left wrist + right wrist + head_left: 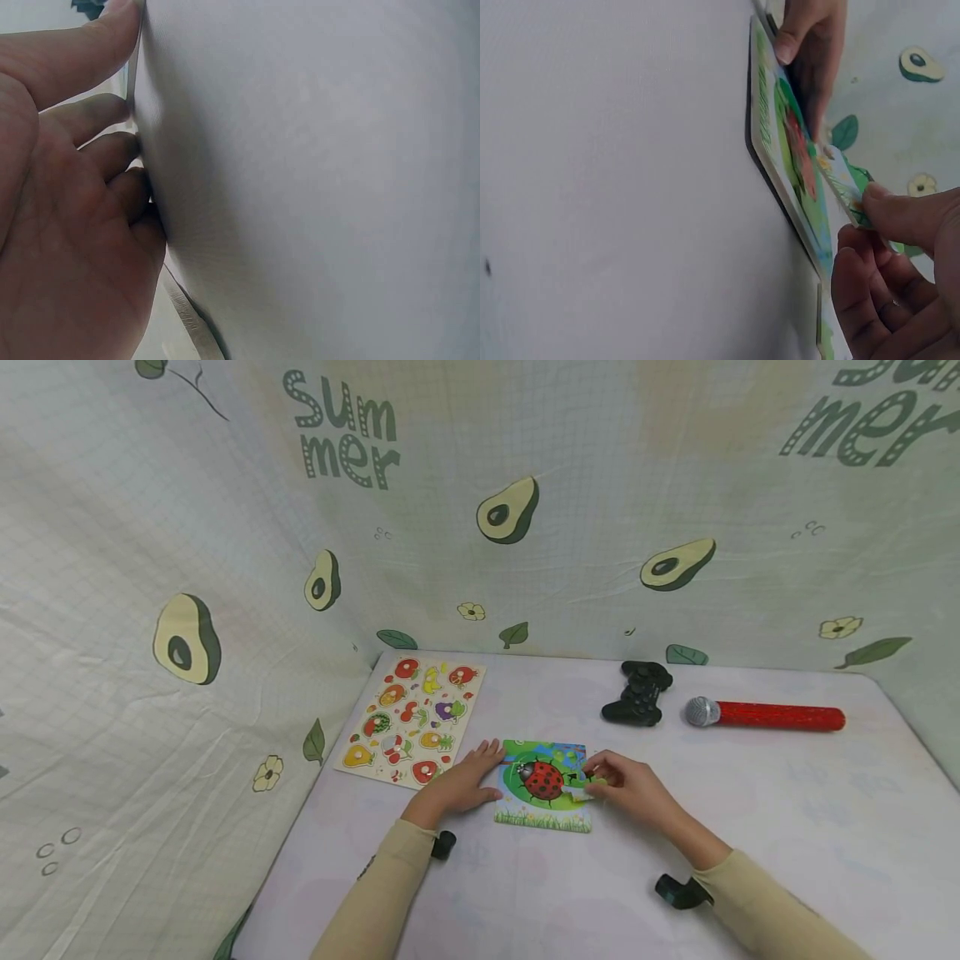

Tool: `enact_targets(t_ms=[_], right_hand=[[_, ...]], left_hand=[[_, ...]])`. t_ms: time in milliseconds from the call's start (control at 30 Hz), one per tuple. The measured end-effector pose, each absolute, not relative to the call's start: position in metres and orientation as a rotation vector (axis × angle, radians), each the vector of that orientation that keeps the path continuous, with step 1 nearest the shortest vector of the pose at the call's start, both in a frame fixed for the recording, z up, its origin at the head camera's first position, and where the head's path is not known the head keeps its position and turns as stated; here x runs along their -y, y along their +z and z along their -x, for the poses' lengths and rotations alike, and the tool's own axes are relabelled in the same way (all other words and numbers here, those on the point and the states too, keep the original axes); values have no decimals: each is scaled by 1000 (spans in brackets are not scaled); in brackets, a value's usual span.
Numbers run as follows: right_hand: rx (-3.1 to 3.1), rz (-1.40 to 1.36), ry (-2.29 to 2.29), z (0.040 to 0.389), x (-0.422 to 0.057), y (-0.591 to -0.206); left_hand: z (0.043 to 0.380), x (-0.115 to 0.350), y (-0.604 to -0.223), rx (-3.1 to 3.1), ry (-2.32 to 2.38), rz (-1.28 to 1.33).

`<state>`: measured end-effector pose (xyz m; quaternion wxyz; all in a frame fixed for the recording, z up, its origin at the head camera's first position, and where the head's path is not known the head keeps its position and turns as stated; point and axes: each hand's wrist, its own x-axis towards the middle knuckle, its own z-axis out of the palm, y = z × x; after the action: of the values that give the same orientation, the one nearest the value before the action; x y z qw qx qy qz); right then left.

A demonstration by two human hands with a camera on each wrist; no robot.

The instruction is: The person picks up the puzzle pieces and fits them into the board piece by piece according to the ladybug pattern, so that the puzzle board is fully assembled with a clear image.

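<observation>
A square ladybug jigsaw puzzle (540, 817) lies on the table, a red spotted beetle on a green leaf. My left hand (467, 783) rests at its left side, fingers spread on the tabletop and thumb by the puzzle's edge. In the left wrist view the fingertips of the left hand (75, 217) press down against the surface. Over the right edge, my right hand (633, 789) pinches a puzzle piece (841, 184) between thumb and fingers. That piece is held tilted above the board in the right wrist view, where the right hand (900, 277) partly covers it.
A fruit-picture board (386, 727) lies to the left, close to the left hand. Behind the right hand is a black game controller (637, 693), with a red microphone (780, 716) right of it. A printed cloth (570, 602) hangs behind the table.
</observation>
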<state>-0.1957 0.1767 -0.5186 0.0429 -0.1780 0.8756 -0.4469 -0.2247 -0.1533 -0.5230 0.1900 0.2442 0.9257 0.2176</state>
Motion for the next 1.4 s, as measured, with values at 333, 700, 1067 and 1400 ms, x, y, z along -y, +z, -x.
enact_targets(t_ms=[333, 700, 1067, 1400], right_hand=[[-2646, 683, -1352, 190, -151, -525], [-2705, 692, -1227, 185, -130, -526], [-2753, 769, -1189, 181, -116, -529], [-2839, 808, -1101, 181, -114, -535]], left_hand=[[225, 154, -523, -2598, 624, -685], [223, 154, -521, -2603, 613, -686], [223, 154, -521, -2605, 626, -679], [223, 154, -522, -2601, 634, -679]])
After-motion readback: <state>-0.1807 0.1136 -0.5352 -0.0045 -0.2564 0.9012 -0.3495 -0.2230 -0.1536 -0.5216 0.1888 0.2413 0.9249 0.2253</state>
